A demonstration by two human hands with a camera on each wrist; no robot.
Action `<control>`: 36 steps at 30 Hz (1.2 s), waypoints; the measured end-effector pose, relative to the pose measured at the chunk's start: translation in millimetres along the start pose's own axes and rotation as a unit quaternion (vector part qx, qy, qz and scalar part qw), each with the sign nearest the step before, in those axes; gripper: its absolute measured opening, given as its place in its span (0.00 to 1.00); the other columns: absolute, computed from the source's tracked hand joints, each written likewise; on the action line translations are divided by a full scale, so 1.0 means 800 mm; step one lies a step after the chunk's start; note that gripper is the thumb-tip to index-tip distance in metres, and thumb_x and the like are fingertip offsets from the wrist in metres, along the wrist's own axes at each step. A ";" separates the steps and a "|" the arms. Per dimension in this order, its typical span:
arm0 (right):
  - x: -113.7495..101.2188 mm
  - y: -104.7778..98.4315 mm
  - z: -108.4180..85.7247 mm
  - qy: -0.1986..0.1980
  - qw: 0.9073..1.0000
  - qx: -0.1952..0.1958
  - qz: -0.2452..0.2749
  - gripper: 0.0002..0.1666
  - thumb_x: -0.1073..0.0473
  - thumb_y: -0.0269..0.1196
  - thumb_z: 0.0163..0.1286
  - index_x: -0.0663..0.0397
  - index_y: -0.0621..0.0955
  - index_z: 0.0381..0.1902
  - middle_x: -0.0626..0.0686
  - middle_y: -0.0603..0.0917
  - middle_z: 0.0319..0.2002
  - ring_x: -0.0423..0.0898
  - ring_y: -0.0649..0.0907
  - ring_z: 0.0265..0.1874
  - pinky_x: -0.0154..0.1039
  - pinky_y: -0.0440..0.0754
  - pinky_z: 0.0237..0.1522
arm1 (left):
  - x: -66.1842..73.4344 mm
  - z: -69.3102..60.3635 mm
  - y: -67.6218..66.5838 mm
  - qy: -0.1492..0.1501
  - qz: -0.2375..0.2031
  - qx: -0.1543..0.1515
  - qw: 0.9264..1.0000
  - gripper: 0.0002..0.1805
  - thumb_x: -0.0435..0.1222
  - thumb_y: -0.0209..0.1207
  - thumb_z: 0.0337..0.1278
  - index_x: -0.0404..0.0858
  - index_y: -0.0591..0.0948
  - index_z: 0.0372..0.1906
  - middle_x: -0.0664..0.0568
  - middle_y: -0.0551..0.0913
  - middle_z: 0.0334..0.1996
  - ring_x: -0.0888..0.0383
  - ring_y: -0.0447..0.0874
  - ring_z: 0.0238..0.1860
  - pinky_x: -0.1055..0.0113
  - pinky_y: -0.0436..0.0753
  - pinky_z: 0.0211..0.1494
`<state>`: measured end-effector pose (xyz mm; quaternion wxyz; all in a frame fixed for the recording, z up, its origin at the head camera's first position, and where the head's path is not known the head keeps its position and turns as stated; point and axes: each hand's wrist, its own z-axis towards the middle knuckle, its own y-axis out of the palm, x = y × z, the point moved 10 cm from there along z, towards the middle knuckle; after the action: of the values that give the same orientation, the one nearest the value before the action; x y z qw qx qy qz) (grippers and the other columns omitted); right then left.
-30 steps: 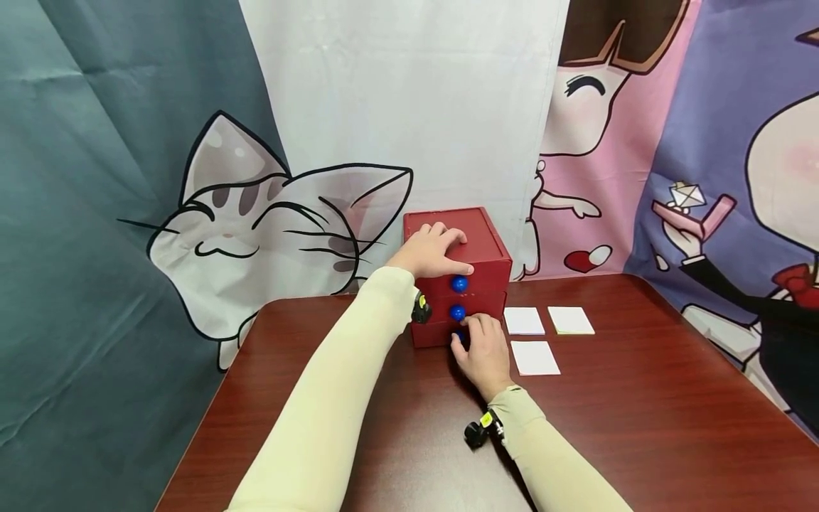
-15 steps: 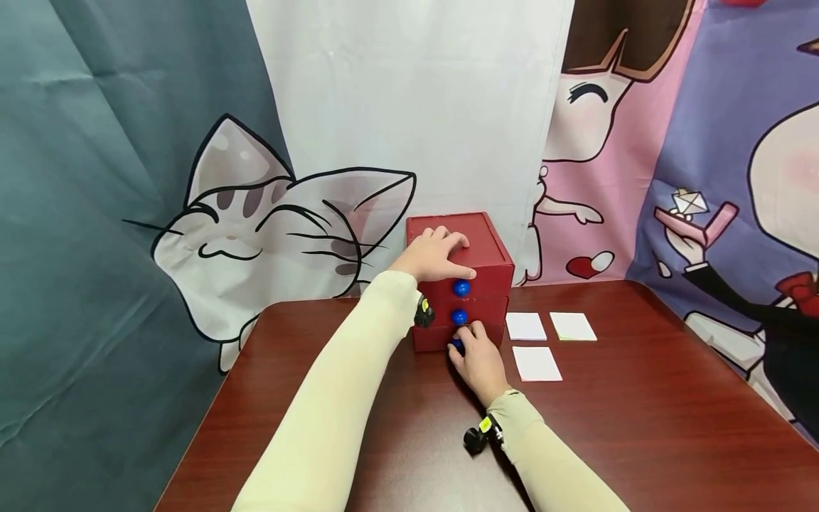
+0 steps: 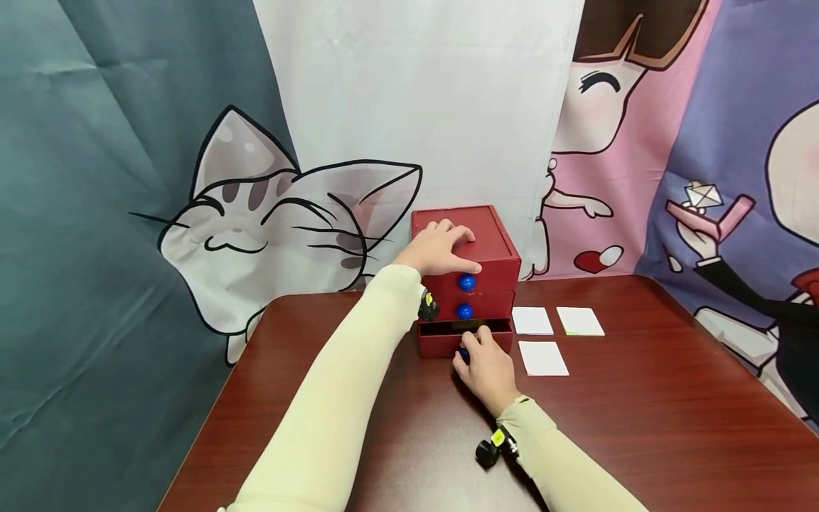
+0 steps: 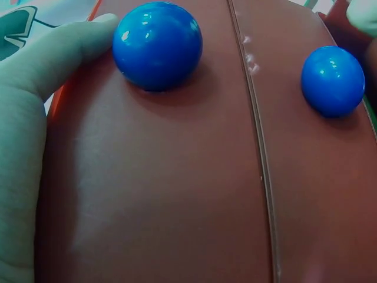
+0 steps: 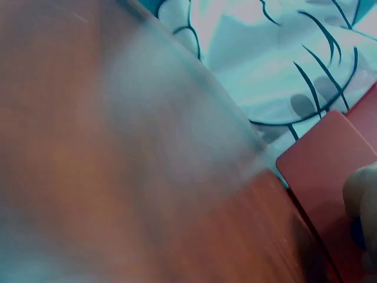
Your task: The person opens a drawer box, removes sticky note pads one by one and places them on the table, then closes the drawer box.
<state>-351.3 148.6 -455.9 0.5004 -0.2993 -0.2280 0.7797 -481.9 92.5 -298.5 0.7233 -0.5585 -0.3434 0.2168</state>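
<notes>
A red box with three stacked drawers (image 3: 501, 245) stands toward the back of the table. On its top my left hand (image 3: 440, 249) rests with fingers spread, the thumb by the front edge above the top blue knob (image 4: 157, 46). The middle drawer's blue knob (image 4: 333, 81) sits below it. The bottom drawer (image 3: 438, 347) is partly pulled out, with a dark, yellowish patch inside that I cannot identify. My right hand (image 3: 488, 370) pinches that drawer's blue knob (image 5: 357, 233), which the fingers mostly hide. The upper two drawers are closed.
Three white square paper pads lie right of the box: a near one (image 3: 543, 358), a left one (image 3: 532, 321) and a right one (image 3: 579, 321). The brown table (image 3: 665, 384) ends at a printed curtain (image 3: 409, 85) behind.
My right hand has closed on the lowest knob and drawn the bottom drawer toward me, so its inside shows. The left hand stays on the box top.
</notes>
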 end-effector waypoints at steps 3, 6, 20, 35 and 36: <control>-0.006 -0.009 -0.005 -0.013 1.000 -0.005 -0.003 0.13 0.57 0.70 0.54 0.51 0.75 0.30 0.52 0.68 0.30 0.49 0.76 0.15 0.43 0.72 0.13 | -0.001 0.002 -0.002 -0.001 0.001 0.002 1.000 0.35 0.66 0.61 0.54 0.58 0.73 0.65 0.54 0.70 0.62 0.53 0.64 0.63 0.51 0.73 0.64; -0.011 -0.015 -0.008 -0.018 1.000 -0.017 -0.006 0.14 0.57 0.71 0.55 0.52 0.75 0.30 0.53 0.68 0.30 0.49 0.75 0.14 0.43 0.71 0.13 | -0.002 0.003 -0.004 -0.001 0.002 0.006 1.000 0.34 0.66 0.62 0.54 0.58 0.73 0.64 0.54 0.71 0.61 0.53 0.64 0.62 0.52 0.73 0.64; -0.031 -0.038 -0.036 -0.037 0.997 -0.057 -0.025 0.16 0.57 0.72 0.55 0.52 0.73 0.30 0.52 0.67 0.28 0.42 0.69 0.10 0.37 0.68 0.13 | -0.003 0.001 0.001 0.001 -0.002 0.001 1.000 0.35 0.66 0.62 0.54 0.58 0.73 0.64 0.55 0.71 0.60 0.54 0.64 0.61 0.53 0.74 0.63; -0.045 -0.059 -0.047 -0.041 0.995 -0.083 -0.047 0.17 0.54 0.75 0.53 0.49 0.75 0.30 0.51 0.70 0.28 0.46 0.75 0.14 0.39 0.69 0.11 | -0.008 0.005 0.006 -0.007 0.004 0.001 1.000 0.35 0.67 0.61 0.54 0.60 0.72 0.65 0.56 0.70 0.61 0.55 0.63 0.62 0.53 0.74 0.63; -0.045 -0.061 -0.046 -0.042 0.994 -0.089 -0.056 0.17 0.53 0.75 0.53 0.49 0.76 0.30 0.51 0.71 0.28 0.46 0.76 0.14 0.39 0.68 0.10 | -0.008 0.005 0.005 -0.007 0.006 0.003 1.000 0.35 0.67 0.61 0.54 0.60 0.72 0.65 0.56 0.70 0.61 0.55 0.64 0.62 0.54 0.74 0.63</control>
<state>-282.3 136.9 -441.7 0.5043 -0.2966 -0.3340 0.7390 -489.0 92.2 -303.6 0.7209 -0.5570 -0.3447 0.2262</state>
